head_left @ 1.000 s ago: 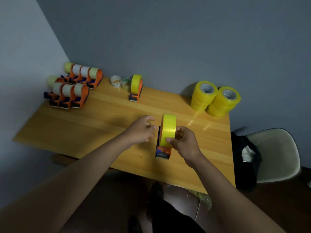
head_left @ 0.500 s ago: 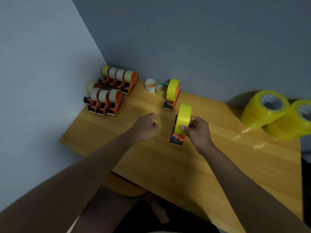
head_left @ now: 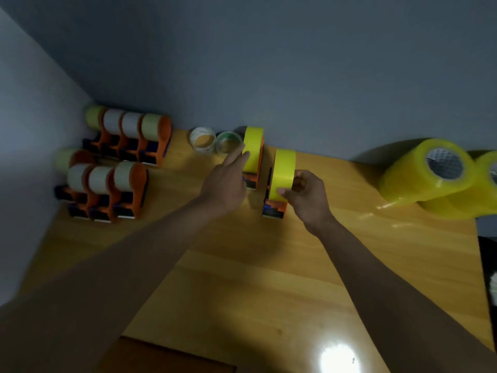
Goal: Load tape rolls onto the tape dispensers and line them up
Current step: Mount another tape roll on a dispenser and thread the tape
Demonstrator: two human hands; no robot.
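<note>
Head view: right hand (head_left: 306, 195) grip pinches the yellow tape roll (head_left: 283, 173) on its dispenser (head_left: 273, 208), standing on the tabletop (head_left: 269, 265); left hand (head_left: 226, 181), fingers extended, touches the neighbouring roll (head_left: 252, 149).

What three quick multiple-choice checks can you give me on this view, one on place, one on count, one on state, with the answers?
1. Where does the dispenser in the right hand stand?
A. Just right of the other yellow-loaded dispenser
B. Among the orange dispensers at the left wall
C. On top of the big yellow stacks

2. How many dispensers carry bright yellow tape?
A. One
B. Two
C. Four

3. How is the left hand?
A. Curled round a loose roll
B. Fingers extended at the far yellow roll
C. Flat on the table edge

Answers: 1 A, the held dispenser stands beside the far yellow dispenser, near the back wall. 2 B, only those two show bright yellow; the left group holds pale rolls. 3 B, its fingers reach straight to that roll's left face, while the right hand's grip pinches the near roll.
</note>
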